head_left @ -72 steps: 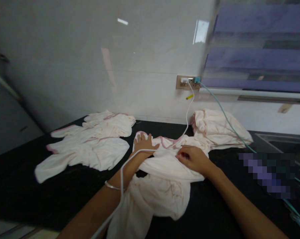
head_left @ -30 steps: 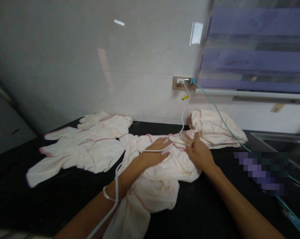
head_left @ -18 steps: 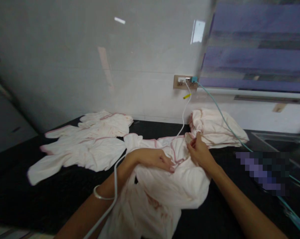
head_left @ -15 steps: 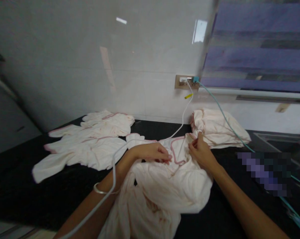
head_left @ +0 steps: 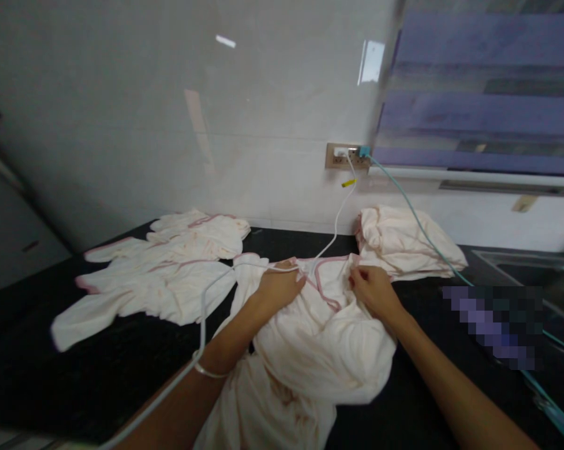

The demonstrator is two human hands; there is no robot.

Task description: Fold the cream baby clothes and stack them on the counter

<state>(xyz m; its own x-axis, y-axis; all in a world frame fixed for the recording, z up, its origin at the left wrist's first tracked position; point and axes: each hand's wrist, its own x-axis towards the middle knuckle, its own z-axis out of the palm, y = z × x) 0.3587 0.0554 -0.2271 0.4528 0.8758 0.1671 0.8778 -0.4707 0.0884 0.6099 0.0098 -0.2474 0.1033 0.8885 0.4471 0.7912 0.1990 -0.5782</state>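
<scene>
Both hands grip the pink-trimmed white garment (head_left: 310, 337) at its neckline: the left hand (head_left: 278, 289) closed on one side, the right hand (head_left: 374, 294) pinching the other. It lies bunched at the countertop's (head_left: 42, 381) middle, draping over the near edge. A white cable (head_left: 202, 312) crosses the left wrist. More garments (head_left: 164, 278) lie spread toward the left end, a folded pile (head_left: 403, 240) against the back edge.

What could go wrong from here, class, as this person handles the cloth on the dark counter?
1. The white cable lies across the left hand and forearm; lifting the pale garment could snag it and tug the plug at the wall socket.
2. The garment's lower part hangs past the counter edge; it might slide off.
3. The right hand works close beside the folded pile; a pull may disturb it.
</scene>
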